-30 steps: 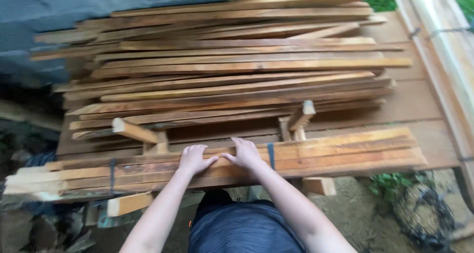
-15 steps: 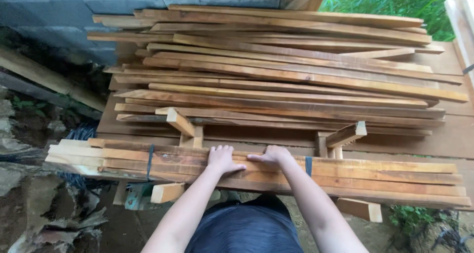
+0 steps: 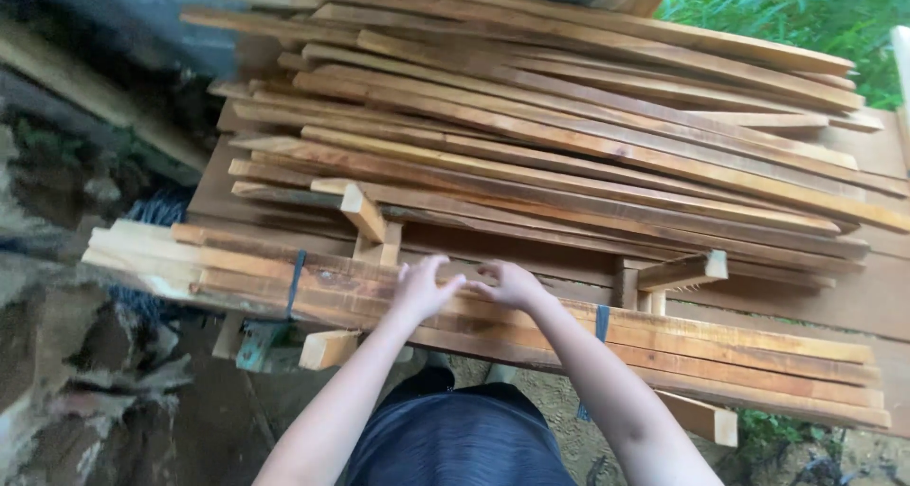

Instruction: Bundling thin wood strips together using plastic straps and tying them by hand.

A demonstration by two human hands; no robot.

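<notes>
A strapped bundle of long wooden slats (image 3: 739, 358) lies across the front, bound by dark straps (image 3: 295, 279). My left hand (image 3: 423, 289) rests palm down on the bundle's top near its middle. My right hand (image 3: 512, 282) lies flat beside it, fingers almost touching the left hand. Neither hand grips a slat. Behind the bundle rises a big loose stack of long slats (image 3: 569, 135).
Short wooden blocks (image 3: 363, 213) (image 3: 682, 271) stand between the bundle and the stack, all on a wooden platform (image 3: 853, 301). A dark wall and rubble (image 3: 85, 391) lie to the left. Green plants (image 3: 787, 17) show at the top right.
The view has swung left and tilted, so the woodpile now runs diagonally. Both hands stay flat on the bundle, close together.
</notes>
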